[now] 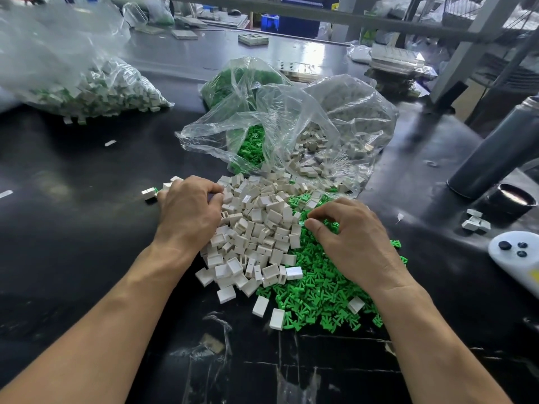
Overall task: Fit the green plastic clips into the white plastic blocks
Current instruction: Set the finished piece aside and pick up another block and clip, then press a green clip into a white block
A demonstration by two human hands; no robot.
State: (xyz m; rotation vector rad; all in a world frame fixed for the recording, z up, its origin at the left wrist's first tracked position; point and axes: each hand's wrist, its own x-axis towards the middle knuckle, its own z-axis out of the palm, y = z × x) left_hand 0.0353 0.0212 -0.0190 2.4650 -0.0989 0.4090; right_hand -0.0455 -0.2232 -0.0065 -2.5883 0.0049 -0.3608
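Note:
A heap of white plastic blocks [256,228] lies mid-table, with a spread of green plastic clips [318,293] to its right. My left hand [189,208] sits at the heap's left edge, thumb and curled fingers pinching a white block there. My right hand [350,240] rests on the green clips, its curled fingertips pinching a green clip at the border of the two piles. Beyond my left hand lie assembled blocks [150,193], one showing a green tip.
Open clear bags of white blocks [326,147] and green clips [250,141] lie behind the heaps. A large bag of blocks [96,88] sits far left. At right are a dark bottle [495,147], its cap [513,199], a white controller [516,258] and loose blocks [475,223].

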